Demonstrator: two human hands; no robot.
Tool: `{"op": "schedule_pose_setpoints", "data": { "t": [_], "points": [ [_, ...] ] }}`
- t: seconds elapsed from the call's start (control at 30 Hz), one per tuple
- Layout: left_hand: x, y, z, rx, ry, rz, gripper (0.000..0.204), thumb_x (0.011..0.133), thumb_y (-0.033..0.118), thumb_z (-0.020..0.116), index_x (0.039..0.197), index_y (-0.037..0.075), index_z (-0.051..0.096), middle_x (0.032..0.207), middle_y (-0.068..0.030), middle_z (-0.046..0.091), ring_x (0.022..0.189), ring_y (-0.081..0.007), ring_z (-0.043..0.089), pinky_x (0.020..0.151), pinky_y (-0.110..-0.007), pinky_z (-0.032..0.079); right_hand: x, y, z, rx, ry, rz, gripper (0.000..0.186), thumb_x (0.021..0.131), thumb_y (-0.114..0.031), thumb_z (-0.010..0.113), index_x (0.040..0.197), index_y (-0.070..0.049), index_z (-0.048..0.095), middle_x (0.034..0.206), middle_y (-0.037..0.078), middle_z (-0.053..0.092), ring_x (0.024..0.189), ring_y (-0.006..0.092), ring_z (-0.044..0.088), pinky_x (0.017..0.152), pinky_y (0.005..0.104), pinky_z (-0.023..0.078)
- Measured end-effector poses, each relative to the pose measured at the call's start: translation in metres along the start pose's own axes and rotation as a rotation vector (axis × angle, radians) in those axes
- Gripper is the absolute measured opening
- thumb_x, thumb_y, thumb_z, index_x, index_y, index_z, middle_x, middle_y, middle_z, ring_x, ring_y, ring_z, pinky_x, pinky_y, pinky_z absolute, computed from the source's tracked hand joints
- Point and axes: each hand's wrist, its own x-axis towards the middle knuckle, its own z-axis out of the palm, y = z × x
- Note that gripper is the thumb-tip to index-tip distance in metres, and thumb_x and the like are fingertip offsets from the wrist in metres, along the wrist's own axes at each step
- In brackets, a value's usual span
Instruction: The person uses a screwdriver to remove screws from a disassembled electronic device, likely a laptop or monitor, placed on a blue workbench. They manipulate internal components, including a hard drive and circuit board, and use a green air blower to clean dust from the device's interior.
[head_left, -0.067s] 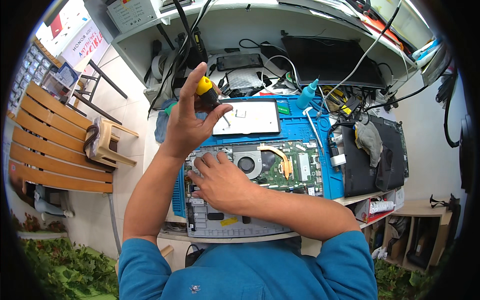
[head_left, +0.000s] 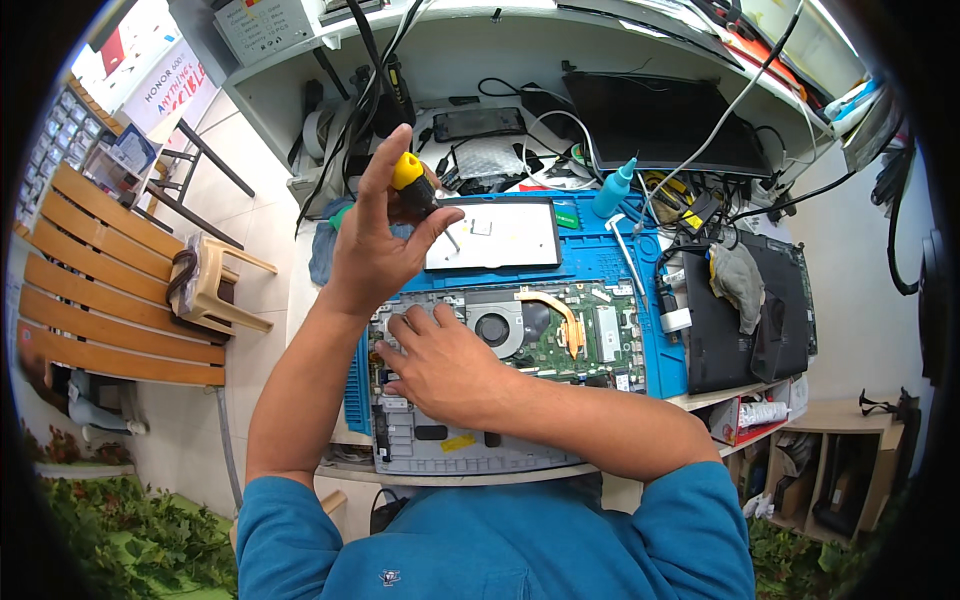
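Observation:
An opened laptop [head_left: 560, 330] lies bottom-up on a blue work mat [head_left: 665, 365], with its green circuit board, round fan and copper heat pipe exposed. My left hand [head_left: 375, 240] is raised above the laptop's left end and holds a screwdriver [head_left: 415, 190] with a yellow and black handle, shaft pointing down to the right. My right hand [head_left: 440, 360] rests flat on the laptop's left part, fingers spread over the grey frame beside the fan.
A grey rectangular tray [head_left: 495, 235] sits behind the laptop. A blue squeeze bottle [head_left: 612, 188], cables and a black monitor [head_left: 665, 120] crowd the bench's back. A closed dark laptop with a grey cloth [head_left: 740, 300] lies right. A wooden bench [head_left: 100, 290] and plastic stool [head_left: 210, 285] stand left.

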Motion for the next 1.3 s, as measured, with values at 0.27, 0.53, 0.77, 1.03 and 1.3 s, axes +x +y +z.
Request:
{"op": "schedule_pose_setpoints", "data": {
  "t": [0.27,0.53,0.77,1.03,1.3],
  "points": [
    [-0.005,0.004,-0.022,-0.052,0.093,-0.095,0.107,0.091,0.003,0.091,0.174,0.015,0.025,0.122,-0.0108,0.070,0.107,-0.0148,0.074,0.093,-0.031,0.066,0.001,0.000,-0.002,0.038,-0.021,0.005,0.055,0.106,-0.046,0.067,0.144,-0.007,0.069,0.133,0.015,0.066,0.127,0.0329,0.059,0.102,0.0481,0.048],
    [-0.046,0.022,-0.092,-0.183,0.324,-0.304,0.103,0.099,-0.005,0.080,0.176,0.019,0.016,0.119,-0.0111,0.067,0.092,-0.0129,0.070,0.077,-0.029,0.065,-0.002,0.002,-0.001,0.070,-0.050,0.014,0.057,0.108,-0.045,0.065,0.154,-0.011,0.064,0.140,0.016,0.063,0.128,0.0355,0.059,0.107,0.0522,0.048],
    [-0.101,0.031,-0.116,-0.205,0.485,-0.565,0.099,0.100,0.001,0.082,0.174,0.013,0.017,0.112,-0.0098,0.067,0.088,-0.0131,0.071,0.066,-0.027,0.067,-0.001,0.002,-0.002,0.043,-0.047,0.007,0.055,0.108,-0.045,0.066,0.150,-0.010,0.066,0.138,0.015,0.063,0.127,0.0337,0.059,0.106,0.0501,0.047],
    [-0.114,0.026,-0.112,-0.241,0.490,-0.563,0.099,0.100,0.001,0.082,0.174,0.015,0.018,0.113,-0.0086,0.067,0.089,-0.0126,0.072,0.067,-0.026,0.067,0.003,0.001,-0.004,0.028,-0.079,0.010,0.056,0.110,-0.047,0.064,0.154,-0.012,0.064,0.139,0.017,0.062,0.127,0.0349,0.059,0.107,0.0511,0.047],
    [-0.115,0.025,-0.110,-0.205,0.473,-0.572,0.100,0.099,0.001,0.082,0.174,0.016,0.019,0.114,-0.0081,0.066,0.089,-0.0118,0.071,0.069,-0.026,0.067,0.002,0.001,-0.005,0.049,-0.068,0.013,0.054,0.110,-0.043,0.065,0.150,-0.006,0.066,0.139,0.016,0.064,0.129,0.0332,0.059,0.108,0.0493,0.046]
  ]
}}
